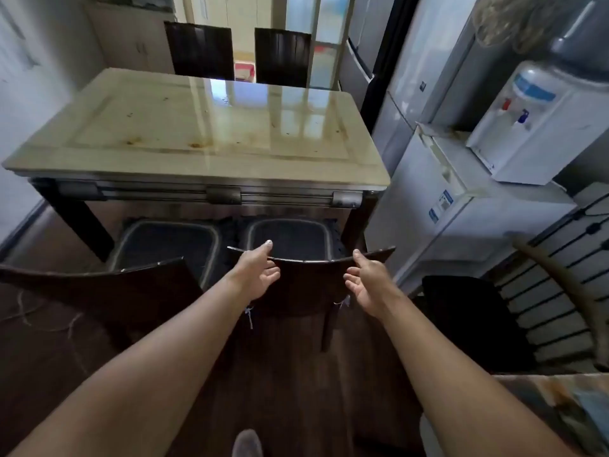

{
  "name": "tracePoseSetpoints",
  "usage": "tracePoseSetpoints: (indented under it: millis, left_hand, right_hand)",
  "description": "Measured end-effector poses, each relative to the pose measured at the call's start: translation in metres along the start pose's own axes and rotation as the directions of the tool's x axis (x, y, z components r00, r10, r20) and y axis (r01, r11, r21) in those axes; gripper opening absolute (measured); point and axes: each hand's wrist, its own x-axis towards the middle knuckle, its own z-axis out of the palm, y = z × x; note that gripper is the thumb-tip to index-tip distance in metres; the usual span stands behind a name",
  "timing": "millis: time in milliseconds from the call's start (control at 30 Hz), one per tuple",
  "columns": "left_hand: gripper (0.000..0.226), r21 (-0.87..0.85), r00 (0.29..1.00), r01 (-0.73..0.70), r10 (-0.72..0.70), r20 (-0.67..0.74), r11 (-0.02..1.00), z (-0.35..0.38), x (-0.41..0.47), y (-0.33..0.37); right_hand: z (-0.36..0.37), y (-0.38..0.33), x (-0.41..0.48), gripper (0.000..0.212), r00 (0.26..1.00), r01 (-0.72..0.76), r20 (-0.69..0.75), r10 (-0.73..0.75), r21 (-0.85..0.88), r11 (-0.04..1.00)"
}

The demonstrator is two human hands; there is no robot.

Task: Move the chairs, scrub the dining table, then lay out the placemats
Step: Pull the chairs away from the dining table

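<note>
A cream glossy dining table [171,127] with brown stains stands ahead. Two dark wooden chairs are tucked in on my side: the right chair [309,278] and the left chair [108,285], each with a dark seat cushion. My left hand [260,268] and my right hand [365,278] are open, fingers apart, on either side of the right chair's backrest top edge, close to it or just touching. Two more dark chairs [201,49] stand at the table's far side.
A white fridge [461,206] with a water dispenser [540,123] on top stands right of the table. A black chair [471,318] and slatted rack are at the right. A wall runs along the left. The dark wooden floor lies below me.
</note>
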Motion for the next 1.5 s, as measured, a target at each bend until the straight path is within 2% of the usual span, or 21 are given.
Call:
tracePoseSetpoints:
  millis: [67, 167, 300, 467, 567, 733, 933, 1067, 1200, 1500]
  left_hand:
    - [0.058, -0.051, 0.998, 0.014, -0.017, -0.061, 0.999, 0.001, 0.017, 0.007]
    - [0.048, -0.094, 0.992, 0.058, -0.068, -0.102, 0.994, -0.001, 0.046, 0.006]
    - [0.035, -0.12, 0.981, 0.105, -0.122, -0.15, 0.987, -0.011, 0.078, 0.002]
    - [0.003, -0.125, 0.967, 0.16, -0.181, -0.181, 0.979, -0.008, 0.103, 0.005]
    - [0.004, -0.14, 0.967, 0.15, -0.175, -0.186, 0.979, -0.003, 0.115, 0.017]
    - [0.008, -0.165, 0.969, 0.134, -0.164, -0.185, 0.977, 0.01, 0.143, 0.046]
    - [0.01, -0.122, 0.966, 0.122, -0.146, -0.214, 0.985, 0.031, 0.196, 0.087]
    - [0.009, -0.108, 0.963, 0.123, -0.145, -0.226, 0.986, 0.049, 0.233, 0.114]
    - [0.01, -0.091, 0.963, 0.113, -0.131, -0.234, 0.989, 0.064, 0.264, 0.139]
    - [0.011, -0.072, 0.967, 0.068, -0.083, -0.241, 0.995, 0.094, 0.32, 0.184]
  right_hand:
    - [0.009, 0.0, 0.018, 0.051, 0.997, 0.005, -0.077, -0.006, -0.021, 1.0]
    - [0.017, 0.008, 0.047, 0.03, 0.993, -0.022, -0.119, 0.021, -0.002, 1.0]
    - [0.02, 0.013, 0.075, 0.035, 0.983, -0.058, -0.174, 0.064, 0.04, 0.998]
    - [0.028, 0.005, 0.102, 0.014, 0.957, -0.081, -0.271, 0.108, 0.109, 0.991]
    - [0.035, -0.003, 0.12, 0.004, 0.942, -0.082, -0.313, 0.122, 0.136, 0.987]
    - [0.049, -0.022, 0.155, 0.017, 0.946, -0.073, -0.303, 0.111, 0.134, 0.988]
    - [0.067, -0.055, 0.214, 0.015, 0.951, -0.097, -0.28, 0.129, 0.125, 0.987]
    - [0.079, -0.078, 0.259, 0.005, 0.95, -0.1, -0.287, 0.122, 0.091, 0.991]
    - [0.089, -0.096, 0.302, 0.011, 0.95, -0.088, -0.296, 0.098, 0.048, 0.995]
    - [0.109, -0.135, 0.373, 0.009, 0.962, -0.078, -0.261, 0.086, 0.043, 0.996]
